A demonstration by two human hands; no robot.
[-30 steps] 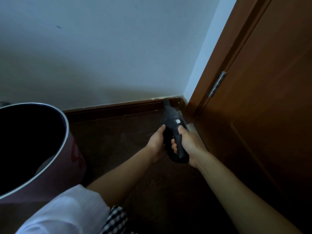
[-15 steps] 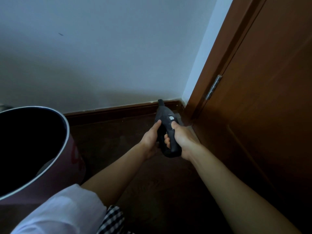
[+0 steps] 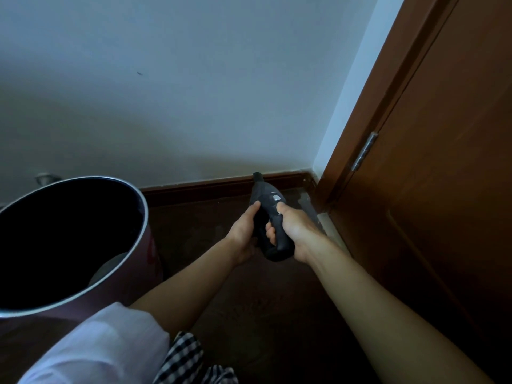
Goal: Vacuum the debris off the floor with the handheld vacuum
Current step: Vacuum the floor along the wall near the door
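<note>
A black handheld vacuum (image 3: 266,199) points its narrow nozzle at the brown skirting board (image 3: 199,187) near the room's corner. My right hand (image 3: 295,231) grips its handle from the right, thumb on top near a silver button. My left hand (image 3: 243,231) holds the vacuum's body from the left, thumb along its side. The dark floor (image 3: 199,225) under the vacuum is dim; pale specks of debris (image 3: 304,202) lie in the corner by the door frame.
A large round bin (image 3: 144,217) with a metal rim and dark inside stands at the left. A brown wooden door (image 3: 443,203) with a metal hinge (image 3: 365,151) fills the right side. A white wall (image 3: 194,106) rises behind the skirting.
Both hands and the vacuum have shifted slightly left along the skirting board, away from the corner. The grip on the vacuum is unchanged.
</note>
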